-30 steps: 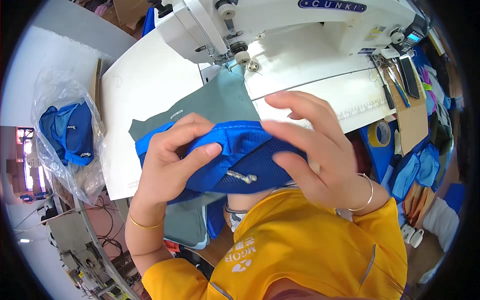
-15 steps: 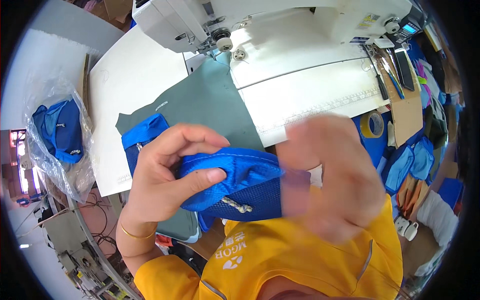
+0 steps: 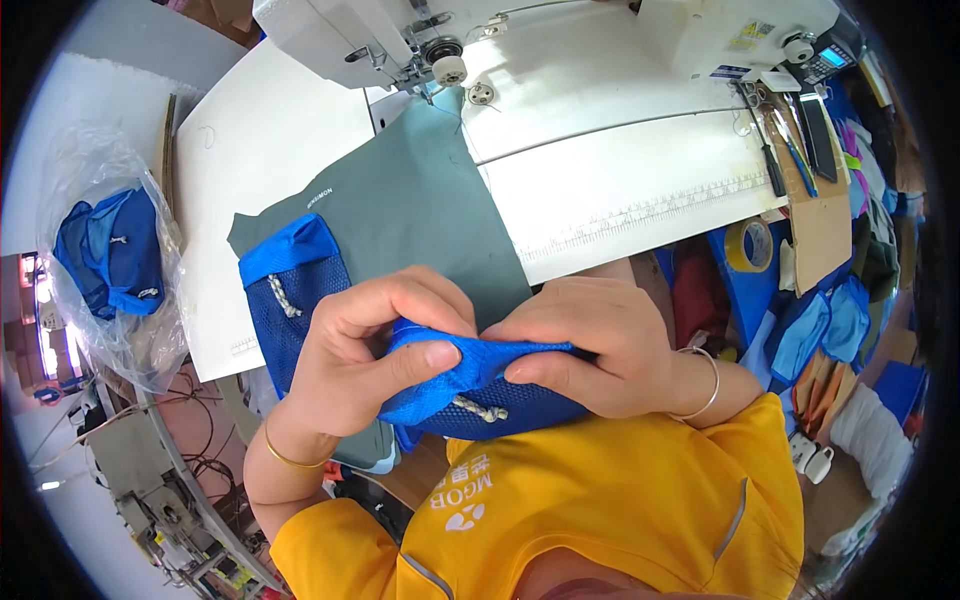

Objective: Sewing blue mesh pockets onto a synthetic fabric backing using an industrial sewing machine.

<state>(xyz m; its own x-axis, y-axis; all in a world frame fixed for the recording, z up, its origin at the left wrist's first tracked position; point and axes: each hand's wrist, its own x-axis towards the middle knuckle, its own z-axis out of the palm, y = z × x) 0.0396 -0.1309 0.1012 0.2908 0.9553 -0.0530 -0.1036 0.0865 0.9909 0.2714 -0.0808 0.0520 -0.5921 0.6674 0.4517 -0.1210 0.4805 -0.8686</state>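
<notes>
Both of my hands pinch the bright blue top band of a blue mesh pouch (image 3: 520, 412) held in front of my chest. My left hand (image 3: 375, 350) grips the band with its thumb on top. My right hand (image 3: 600, 345) pinches the same band just to the right, thumb below and fingers above. A short speckled cord hangs from the band over the dark mesh. Beyond my left hand, a second blue mesh pouch (image 3: 285, 285) with a similar cord lies on a dark green fabric panel (image 3: 420, 215), which reaches up to the sewing machine's needle area.
The white sewing machine (image 3: 340, 40) stands at the far side of the white table (image 3: 260, 130). Scissors, a screwdriver (image 3: 772, 165) and yellow tape (image 3: 748, 246) are at the right. A clear plastic bag (image 3: 90, 170) holding blue items hangs at the left.
My right hand, blurred before, has come in and closed on the pouch's band beside my left hand. The band is now folded between both hands. The left hand keeps its hold.
</notes>
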